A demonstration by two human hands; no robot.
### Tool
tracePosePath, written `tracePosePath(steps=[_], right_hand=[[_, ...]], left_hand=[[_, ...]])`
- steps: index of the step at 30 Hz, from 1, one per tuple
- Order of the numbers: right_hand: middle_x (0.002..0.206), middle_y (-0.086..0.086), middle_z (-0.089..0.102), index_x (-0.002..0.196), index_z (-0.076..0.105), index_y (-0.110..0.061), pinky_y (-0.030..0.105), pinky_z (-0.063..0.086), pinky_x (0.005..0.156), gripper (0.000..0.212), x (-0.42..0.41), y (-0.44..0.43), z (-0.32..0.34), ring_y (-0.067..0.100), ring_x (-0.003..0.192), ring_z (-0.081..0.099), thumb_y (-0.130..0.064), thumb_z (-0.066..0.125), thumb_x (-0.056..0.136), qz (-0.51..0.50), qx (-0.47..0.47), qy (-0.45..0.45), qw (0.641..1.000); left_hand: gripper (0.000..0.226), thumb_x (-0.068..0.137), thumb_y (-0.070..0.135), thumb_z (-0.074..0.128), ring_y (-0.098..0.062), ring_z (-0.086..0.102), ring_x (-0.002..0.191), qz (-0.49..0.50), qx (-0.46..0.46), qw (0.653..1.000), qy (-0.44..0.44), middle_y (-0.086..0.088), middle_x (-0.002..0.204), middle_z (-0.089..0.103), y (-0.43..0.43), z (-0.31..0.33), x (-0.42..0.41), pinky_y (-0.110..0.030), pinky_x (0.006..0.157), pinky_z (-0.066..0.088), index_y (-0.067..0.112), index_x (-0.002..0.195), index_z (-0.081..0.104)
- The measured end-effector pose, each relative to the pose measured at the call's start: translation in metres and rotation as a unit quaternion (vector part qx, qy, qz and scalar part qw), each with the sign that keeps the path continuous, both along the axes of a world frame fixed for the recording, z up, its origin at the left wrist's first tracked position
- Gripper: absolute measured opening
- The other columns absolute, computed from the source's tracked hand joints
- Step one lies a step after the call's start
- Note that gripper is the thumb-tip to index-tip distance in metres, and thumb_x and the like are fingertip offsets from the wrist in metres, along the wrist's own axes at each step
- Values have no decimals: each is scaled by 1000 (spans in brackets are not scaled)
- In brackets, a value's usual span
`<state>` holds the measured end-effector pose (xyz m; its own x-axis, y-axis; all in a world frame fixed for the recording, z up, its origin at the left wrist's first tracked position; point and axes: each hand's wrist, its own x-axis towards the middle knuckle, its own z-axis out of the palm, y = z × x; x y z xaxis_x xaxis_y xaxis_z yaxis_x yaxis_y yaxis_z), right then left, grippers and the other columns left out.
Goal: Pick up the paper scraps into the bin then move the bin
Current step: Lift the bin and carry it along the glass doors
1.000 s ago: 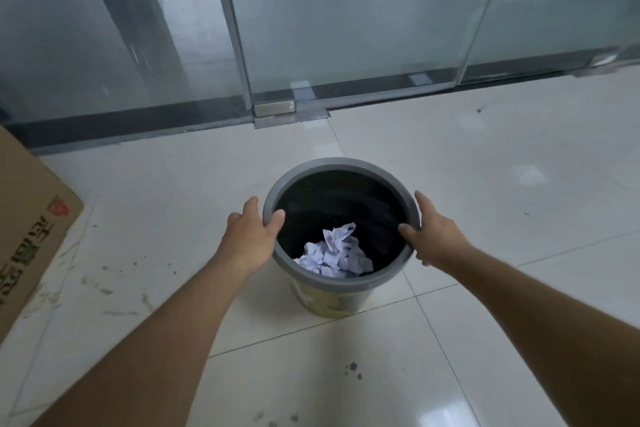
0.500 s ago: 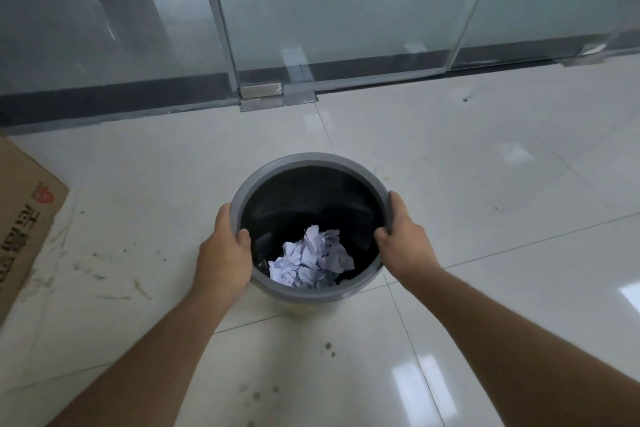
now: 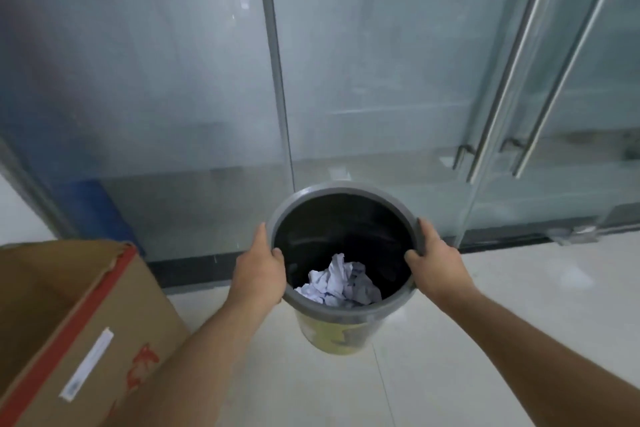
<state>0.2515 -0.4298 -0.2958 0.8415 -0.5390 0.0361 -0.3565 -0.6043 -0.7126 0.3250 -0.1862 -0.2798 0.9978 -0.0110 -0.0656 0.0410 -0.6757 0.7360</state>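
Head view: glass doors (image 3: 381,80) looming beyond the bin (image 3: 343,308), cardboard box (image 3: 69,322) to its left. Bin now lifted off the floor, where it sat a second ago, left hand (image 3: 258,270) and right hand (image 3: 434,262) clenched on opposite rim sides. Paper scraps (image 3: 337,282) inside; only moving remains.

One round grey-rimmed plastic bin (image 3: 343,333), one clump of crumpled white paper scraps (image 3: 337,282), one brown cardboard box (image 3: 62,322), two hands: left hand (image 3: 258,274), right hand (image 3: 438,262).

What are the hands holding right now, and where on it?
Both hands, left and right, hold the bin by opposite sides of its grey rim.
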Motion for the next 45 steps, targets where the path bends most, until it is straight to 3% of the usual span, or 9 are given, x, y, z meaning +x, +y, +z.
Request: tracePosePath(steps=[3, 6, 10, 12, 16, 25, 33, 37, 45], right_hand=[[97, 17, 64, 142, 33, -27, 31, 42, 71, 60, 6, -3, 113, 35, 83, 60, -18, 51, 86, 0, -7, -36, 999], [93, 13, 62, 141, 36, -28, 34, 46, 60, 59, 5, -1, 200, 33, 73, 62, -19, 50, 85, 5, 7, -83, 997], [103, 21, 67, 144, 33, -29, 28, 44, 47, 61, -2, 8, 271, 31, 65, 61, -21, 48, 86, 18, 26, -119, 992], [96, 19, 67, 142, 36, -30, 25, 43, 39, 59, -9, 13, 288, 32, 62, 62, -20, 48, 85, 16, 31, -129, 991], [76, 13, 64, 137, 44, -27, 22, 41, 35, 52, -23, 22, 300, 27, 48, 57, -17, 48, 85, 17, 45, -135, 990], [73, 17, 64, 136, 44, -26, 24, 41, 36, 50, -67, 5, 314, 21, 43, 52, -13, 49, 88, -7, 55, -133, 990], [63, 14, 65, 132, 48, -28, 22, 42, 33, 52, -176, -75, 328, 17, 33, 51, -13, 49, 82, -168, 7, -131, 977], [70, 15, 67, 133, 49, -28, 22, 42, 33, 54, -238, -110, 328, 23, 40, 56, -14, 49, 81, -251, -4, -126, 960], [72, 16, 61, 114, 56, -25, 25, 41, 36, 36, -298, -159, 321, 25, 46, 50, -10, 47, 83, -291, 19, -141, 946]], left_hand=[[48, 102, 23, 39, -38, 70, 89, 3, -21, 999, -45, -18, 113, 66, 2, 113, -1, -50, 73, 63, 31, 150, 34], [37, 102, 19, 41, -30, 70, 81, -18, -34, 995, -93, -13, 104, 67, 9, 203, -5, -41, 59, 64, 27, 139, 46], [27, 102, 20, 43, -36, 72, 81, -18, -45, 990, -133, -17, 106, 66, 23, 277, -15, -36, 50, 61, 23, 128, 50], [26, 102, 20, 43, -36, 71, 84, -20, -47, 989, -139, -17, 108, 66, 28, 293, -21, -34, 49, 60, 23, 126, 50], [24, 101, 19, 42, -31, 70, 85, -25, -62, 990, -128, -13, 107, 66, 36, 300, -33, -29, 46, 55, 24, 123, 52], [24, 103, 20, 43, -30, 71, 89, -85, -110, 985, -106, -13, 107, 66, 13, 312, -53, -29, 54, 56, 25, 125, 52], [25, 101, 23, 45, -31, 69, 90, -234, -136, 959, -80, -14, 112, 65, -105, 319, -83, -30, 52, 56, 20, 125, 53], [26, 101, 24, 46, -27, 68, 80, -308, -146, 938, -59, -13, 106, 65, -170, 312, -110, -25, 42, 51, 22, 125, 54], [25, 101, 24, 46, -24, 67, 76, -365, -143, 919, -40, -12, 105, 65, -260, 298, -141, -22, 39, 50, 21, 124, 55]])
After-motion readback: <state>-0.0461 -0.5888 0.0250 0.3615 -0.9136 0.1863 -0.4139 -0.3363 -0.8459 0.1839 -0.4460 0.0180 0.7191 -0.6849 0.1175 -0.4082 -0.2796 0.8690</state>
